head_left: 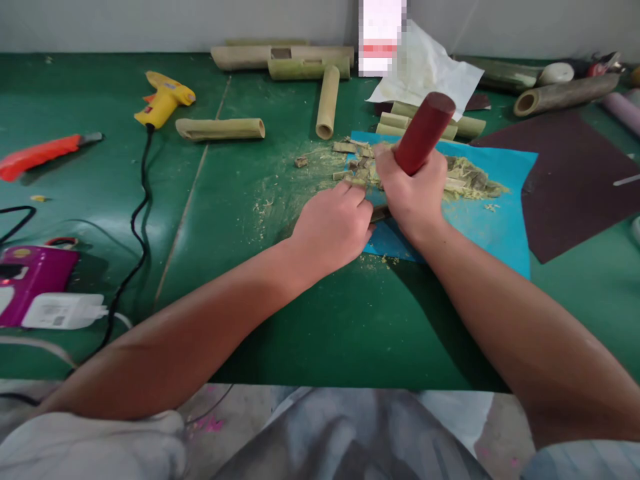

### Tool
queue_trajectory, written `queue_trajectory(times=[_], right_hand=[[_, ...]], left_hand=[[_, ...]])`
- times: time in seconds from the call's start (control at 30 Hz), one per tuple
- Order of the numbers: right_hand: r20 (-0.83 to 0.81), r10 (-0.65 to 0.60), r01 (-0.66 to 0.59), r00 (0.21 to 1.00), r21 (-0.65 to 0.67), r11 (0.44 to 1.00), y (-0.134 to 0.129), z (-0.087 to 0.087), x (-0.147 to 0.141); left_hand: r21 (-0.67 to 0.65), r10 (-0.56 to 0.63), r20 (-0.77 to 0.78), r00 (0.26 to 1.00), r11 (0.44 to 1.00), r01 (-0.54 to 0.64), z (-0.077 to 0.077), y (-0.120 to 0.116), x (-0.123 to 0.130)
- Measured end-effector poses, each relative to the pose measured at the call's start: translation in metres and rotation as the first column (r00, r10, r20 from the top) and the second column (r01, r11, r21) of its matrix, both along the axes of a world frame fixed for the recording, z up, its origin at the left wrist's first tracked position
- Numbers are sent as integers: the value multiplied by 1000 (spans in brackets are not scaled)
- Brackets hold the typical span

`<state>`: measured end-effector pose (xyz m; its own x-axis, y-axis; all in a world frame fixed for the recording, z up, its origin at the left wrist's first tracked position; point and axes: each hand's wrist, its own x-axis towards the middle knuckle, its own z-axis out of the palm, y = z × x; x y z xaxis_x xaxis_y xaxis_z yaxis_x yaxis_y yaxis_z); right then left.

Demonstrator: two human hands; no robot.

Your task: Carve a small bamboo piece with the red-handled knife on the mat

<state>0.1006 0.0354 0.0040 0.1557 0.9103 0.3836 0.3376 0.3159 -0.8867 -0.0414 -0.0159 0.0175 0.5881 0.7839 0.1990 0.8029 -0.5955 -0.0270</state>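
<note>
Plainly, the right hand [415, 197] wraps its fingers round a red handle [425, 133], which rises above the fist over the blue sheet [495, 233]. At that sheet's left edge the left hand [333, 227] curls; between the 2 hands shows a dark strip [380, 213], whether pinched I cannot tell.

On my head-camera feed, the right hand [415, 197] gripped a red cylindrical handle [429, 130] whose top leaned rightward. The left hand [333, 227] was curled just beside it; its finger contact was partly hidden. I recorded bamboo shavings [470, 176] on a blue sheet [493, 230], and a yellow glue gun [164, 103] near a bamboo tube [220, 129] on the green table [300, 333].
</note>
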Motion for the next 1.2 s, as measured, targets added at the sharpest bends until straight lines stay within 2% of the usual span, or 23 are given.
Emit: queue_trajectory(times=[0.2, 0.57, 0.73, 0.9, 1.2], right_hand=[[-22, -31, 31, 999, 1, 1000, 3, 0, -4], [-83, -43, 35, 996, -105, 994, 7, 10, -6], [-161, -133, 99, 978, -201, 975, 8, 10, 0], [-121, -64, 37, 991, -215, 976, 11, 6, 3], [-93, -72, 51, 993, -211, 976, 8, 7, 4]], left_hand=[[-10, 15, 21, 1000, 1000, -15, -1, 0, 0], [-196, 173, 61, 983, 968, -158, 4, 8, 1], [-160, 132, 79, 988, 980, -118, 2, 9, 1], [-140, 125, 31, 992, 983, -120, 2, 3, 3], [-66, 71, -42, 997, 995, -73, 3, -1, 7]])
